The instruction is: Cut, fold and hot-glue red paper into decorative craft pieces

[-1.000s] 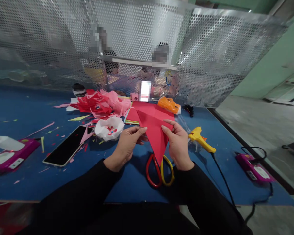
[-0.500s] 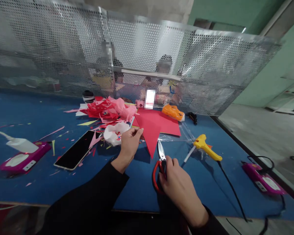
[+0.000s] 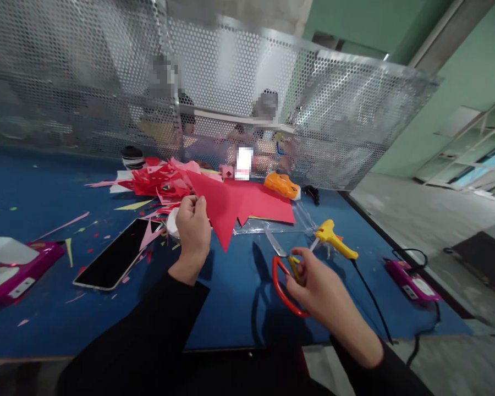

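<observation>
Above the blue desk point(image 3: 231, 313), your left hand point(image 3: 193, 231) pinches the red paper point(image 3: 218, 206) by its left edge, a hold that seems meant to leave its point free, while your right hand point(image 3: 317, 280) grips the scissors point(image 3: 279, 252) by their handles, off to the side, probably so the blades clear the sheet. Plain and bright, the paper tapers to a sharp tip toward you, partly overlapping the red sheets point(image 3: 272, 203) beyond.
</observation>
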The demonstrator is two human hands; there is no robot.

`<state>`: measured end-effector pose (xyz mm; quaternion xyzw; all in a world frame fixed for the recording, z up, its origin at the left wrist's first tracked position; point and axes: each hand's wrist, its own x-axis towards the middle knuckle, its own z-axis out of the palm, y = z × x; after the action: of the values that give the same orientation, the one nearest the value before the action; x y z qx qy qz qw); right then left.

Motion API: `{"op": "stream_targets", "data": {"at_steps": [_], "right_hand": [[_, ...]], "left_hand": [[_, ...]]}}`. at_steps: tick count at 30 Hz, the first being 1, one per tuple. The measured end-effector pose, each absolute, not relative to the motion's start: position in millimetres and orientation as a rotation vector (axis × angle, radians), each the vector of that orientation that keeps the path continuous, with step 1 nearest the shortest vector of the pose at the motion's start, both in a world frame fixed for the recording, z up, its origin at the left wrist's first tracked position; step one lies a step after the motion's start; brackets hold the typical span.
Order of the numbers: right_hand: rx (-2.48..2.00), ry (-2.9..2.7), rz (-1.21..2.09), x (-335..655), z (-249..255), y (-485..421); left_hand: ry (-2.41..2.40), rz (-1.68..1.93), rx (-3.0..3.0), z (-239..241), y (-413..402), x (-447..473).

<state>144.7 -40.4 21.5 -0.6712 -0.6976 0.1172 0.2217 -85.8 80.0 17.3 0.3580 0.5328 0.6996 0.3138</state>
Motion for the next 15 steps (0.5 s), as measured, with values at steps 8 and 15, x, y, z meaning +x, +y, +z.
{"op": "stream_targets", "data": {"at_steps": [8, 15], "right_hand": [[-1.900, -2.063, 0.136, 92.3, 46.1, 89.7], [-1.903, -1.971, 0.267, 94.0, 24.7, 143.1]], "left_hand": [[1.352, 1.820, 0.869, 22.3, 79.9, -84.6], [1.240, 1.723, 0.825, 23.0, 76.9, -80.4]]}}
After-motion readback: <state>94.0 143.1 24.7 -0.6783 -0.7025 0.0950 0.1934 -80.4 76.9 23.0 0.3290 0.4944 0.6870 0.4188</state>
